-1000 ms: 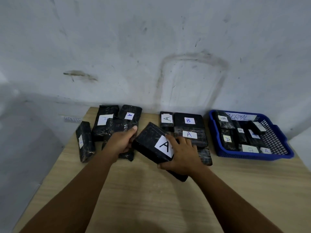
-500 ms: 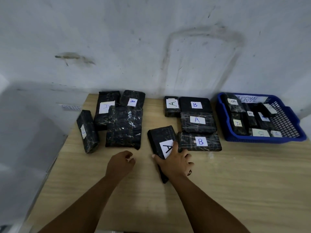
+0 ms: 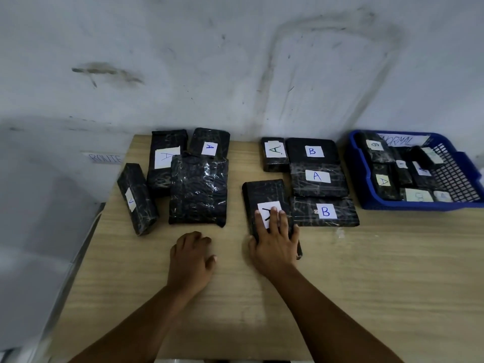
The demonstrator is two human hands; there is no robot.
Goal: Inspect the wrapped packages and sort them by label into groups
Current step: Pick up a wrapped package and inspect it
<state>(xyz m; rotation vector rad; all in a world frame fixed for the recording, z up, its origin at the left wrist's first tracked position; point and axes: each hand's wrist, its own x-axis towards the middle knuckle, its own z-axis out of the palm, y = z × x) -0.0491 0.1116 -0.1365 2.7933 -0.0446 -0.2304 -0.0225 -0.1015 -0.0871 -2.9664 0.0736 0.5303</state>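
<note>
I see the right hand [image 3: 275, 242] lying flat, fingers straight and spread, pressing the A-labelled package [image 3: 267, 203] onto the wooden table [image 3: 366, 284], just beside the B-labelled package [image 3: 324, 212]. The left hand [image 3: 192, 255] rests knuckles-up, fingers loosely curled, holding nothing.

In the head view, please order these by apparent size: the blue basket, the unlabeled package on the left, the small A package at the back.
1. blue basket
2. unlabeled package
3. small A package
Distances differ slightly, but the gaps are clear.

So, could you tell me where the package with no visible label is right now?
In the head view, the unlabelled package lies left of centre on the table, overlapping two A-labelled packages behind it, just beyond the left hand.
</note>
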